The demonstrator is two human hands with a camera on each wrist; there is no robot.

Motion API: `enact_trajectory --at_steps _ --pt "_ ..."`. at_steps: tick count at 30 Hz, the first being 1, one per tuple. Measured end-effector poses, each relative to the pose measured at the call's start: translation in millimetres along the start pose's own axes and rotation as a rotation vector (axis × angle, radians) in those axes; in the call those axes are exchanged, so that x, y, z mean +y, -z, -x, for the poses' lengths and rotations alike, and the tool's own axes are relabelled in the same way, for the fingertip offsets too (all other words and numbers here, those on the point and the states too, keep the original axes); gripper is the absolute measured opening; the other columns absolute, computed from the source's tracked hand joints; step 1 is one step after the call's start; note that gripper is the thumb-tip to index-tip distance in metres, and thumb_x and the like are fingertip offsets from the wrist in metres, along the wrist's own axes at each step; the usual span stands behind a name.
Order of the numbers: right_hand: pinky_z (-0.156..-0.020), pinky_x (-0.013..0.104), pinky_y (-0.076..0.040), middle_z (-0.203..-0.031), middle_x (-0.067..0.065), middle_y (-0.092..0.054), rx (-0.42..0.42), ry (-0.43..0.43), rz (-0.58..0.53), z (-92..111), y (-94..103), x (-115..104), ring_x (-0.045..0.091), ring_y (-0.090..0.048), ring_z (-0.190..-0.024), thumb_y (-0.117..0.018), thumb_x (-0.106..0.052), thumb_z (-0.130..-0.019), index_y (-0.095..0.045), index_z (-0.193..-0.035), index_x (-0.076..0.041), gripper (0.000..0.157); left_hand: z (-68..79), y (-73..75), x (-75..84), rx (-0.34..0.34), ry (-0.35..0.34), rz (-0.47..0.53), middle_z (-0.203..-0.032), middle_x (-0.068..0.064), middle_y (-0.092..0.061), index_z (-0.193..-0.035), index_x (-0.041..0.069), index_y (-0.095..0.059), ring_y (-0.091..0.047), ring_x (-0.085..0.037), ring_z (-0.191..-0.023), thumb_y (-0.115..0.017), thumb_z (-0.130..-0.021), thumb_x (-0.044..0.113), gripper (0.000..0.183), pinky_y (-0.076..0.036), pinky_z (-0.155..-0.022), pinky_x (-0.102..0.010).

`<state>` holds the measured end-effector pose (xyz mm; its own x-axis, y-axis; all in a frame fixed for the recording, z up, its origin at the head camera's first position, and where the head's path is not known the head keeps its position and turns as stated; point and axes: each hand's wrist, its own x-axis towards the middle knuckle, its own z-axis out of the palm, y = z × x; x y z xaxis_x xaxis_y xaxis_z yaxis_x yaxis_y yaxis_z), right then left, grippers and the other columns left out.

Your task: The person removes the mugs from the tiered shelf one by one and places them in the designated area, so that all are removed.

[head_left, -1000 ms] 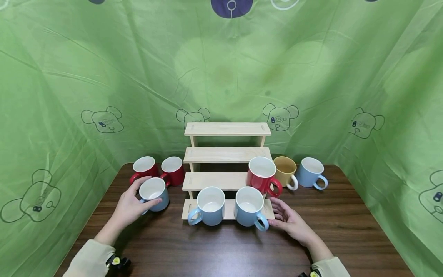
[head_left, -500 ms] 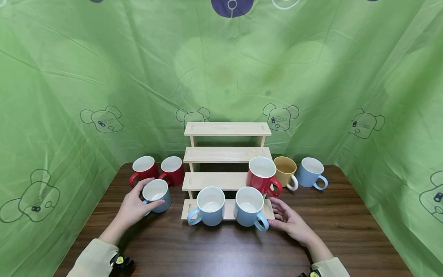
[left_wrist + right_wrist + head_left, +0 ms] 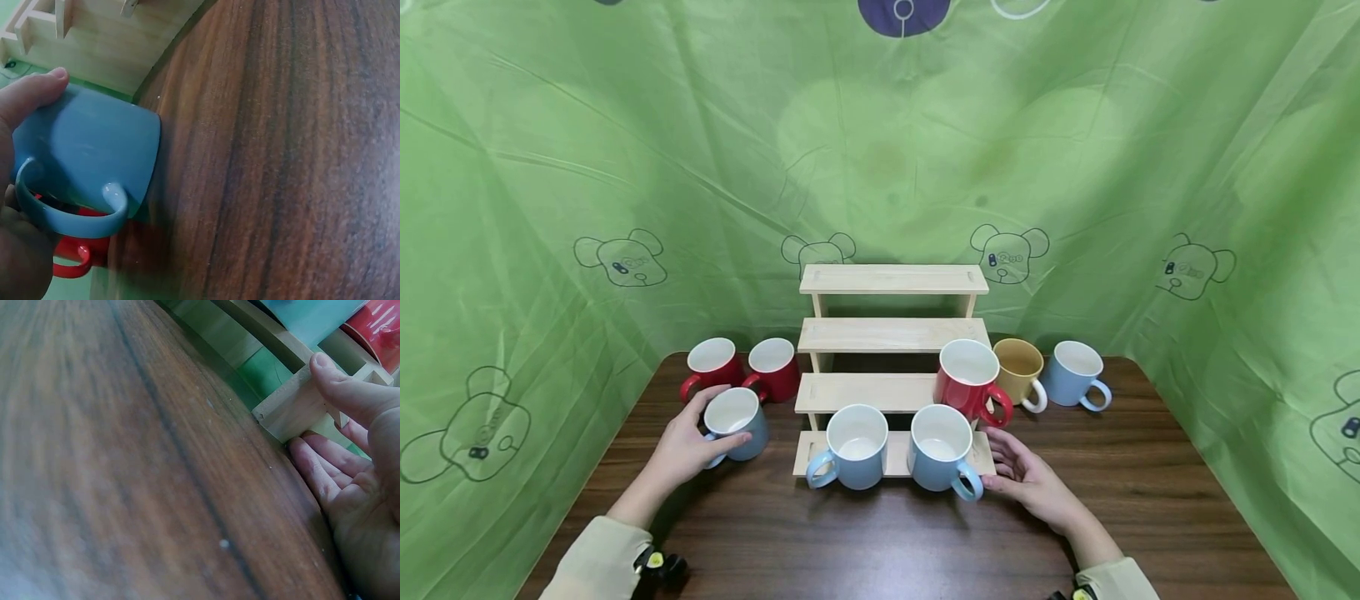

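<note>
My left hand [image 3: 688, 442] holds a light blue mug [image 3: 748, 437] by its sides, thumb toward the front, above the left of the table. In the left wrist view, the blue mug [image 3: 87, 147] tilts, its handle facing the palm. My right hand [image 3: 1030, 479] holds the right end of the lowest step of a wooden stepped rack [image 3: 872, 389]. The right wrist view has the thumb on the corner of the rack [image 3: 290, 409], with the fingers bent by its side panel. Two blue mugs, one left [image 3: 868, 458] and one right [image 3: 928, 467], stand on that lowest step.
A red mug [image 3: 951, 396] stands on the second step, at its right. Two red mugs, the outer [image 3: 722, 373] and the inner [image 3: 784, 379], stand at back left. A yellow mug [image 3: 1011, 385] and a blue mug [image 3: 1060, 385] stand at back right. Green cloth [image 3: 880, 167] surrounds the table.
My left hand and its blue mug shift slightly right, then slightly back to the left. The right hand, the rack and the other mugs stay in place.
</note>
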<state>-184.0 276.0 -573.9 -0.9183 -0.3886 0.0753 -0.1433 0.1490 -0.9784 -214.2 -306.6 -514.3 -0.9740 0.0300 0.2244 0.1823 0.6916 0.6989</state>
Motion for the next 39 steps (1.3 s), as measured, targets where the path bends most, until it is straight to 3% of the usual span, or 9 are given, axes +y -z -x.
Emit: enact_trajectory --at_steps 12,17,21,28,33,39 --pt "-0.106 0.023 -0.053 -0.157 0.033 -0.051 -0.001 -0.009 0.002 0 -0.6 -1 0.006 -0.062 -0.132 -0.077 -0.004 -0.101 -0.035 -0.165 0.002 0.077 -0.6 4.7 9.2 -0.031 -0.013 -0.031 -0.135 -0.02 -0.068 -0.155 0.01 -0.05 -0.066 -0.04 -0.118 -0.1 -0.08 0.04 0.095 -0.052 -0.093 -0.056" --pt "-0.106 0.023 -0.053 -0.157 0.034 -0.05 -0.003 -0.012 -0.002 1 -0.7 -1 0.006 -0.062 -0.131 -0.077 -0.004 -0.101 -0.034 -0.165 0.002 0.078 -1.8 7.4 14.0 -0.019 -0.046 -0.015 -0.145 -0.02 -0.064 -0.156 0.007 -0.05 -0.064 -0.04 -0.122 -0.101 -0.08 0.038 0.096 -0.051 -0.095 -0.056" --pt "-0.106 0.023 -0.053 -0.157 0.034 -0.05 -0.004 -0.003 -0.01 1 -0.4 -1 0.007 -0.062 -0.131 -0.077 -0.002 -0.101 -0.034 -0.165 0.003 0.077 -1.6 8.6 22.1 0.038 -0.104 -0.022 -0.149 -0.018 -0.062 -0.154 0.007 -0.052 -0.062 -0.037 -0.127 -0.1 -0.082 0.033 0.09 -0.051 -0.096 -0.048" --pt "-0.105 0.024 -0.054 -0.156 0.034 -0.05 -0.009 0.006 -0.012 1 0.1 -1 0.008 -0.063 -0.131 -0.076 -0.002 -0.101 -0.034 -0.165 0.004 0.077 3.3 6.0 43.4 0.221 -0.276 -0.016 -0.141 -0.01 -0.068 -0.147 0.01 -0.063 -0.064 -0.032 -0.12 -0.101 -0.076 0.011 0.08 -0.04 -0.099 -0.012" --pt "-0.106 0.023 -0.053 -0.157 0.033 -0.051 -0.009 0.003 -0.005 0 -0.1 -2 0.008 -0.063 -0.131 -0.077 -0.003 -0.101 -0.035 -0.165 0.003 0.077 10.0 -4.2 54.1 0.213 -0.4 0.026 -0.134 -0.012 -0.072 -0.145 0.01 -0.065 -0.065 -0.026 -0.117 -0.099 -0.074 0.001 0.08 -0.045 -0.101 -0.018" --pt "-0.105 0.023 -0.054 -0.157 0.033 -0.051 -0.009 -0.003 -0.008 0 -0.3 -3 0.008 -0.063 -0.13 -0.077 -0.002 -0.101 -0.035 -0.165 0.003 0.077 21.5 -22.2 62.8 0.148 -0.394 0.064 -0.138 -0.003 -0.071 -0.146 0.011 -0.064 -0.069 -0.026 -0.119 -0.098 -0.078 0.005 0.076 -0.047 -0.1 -0.018"
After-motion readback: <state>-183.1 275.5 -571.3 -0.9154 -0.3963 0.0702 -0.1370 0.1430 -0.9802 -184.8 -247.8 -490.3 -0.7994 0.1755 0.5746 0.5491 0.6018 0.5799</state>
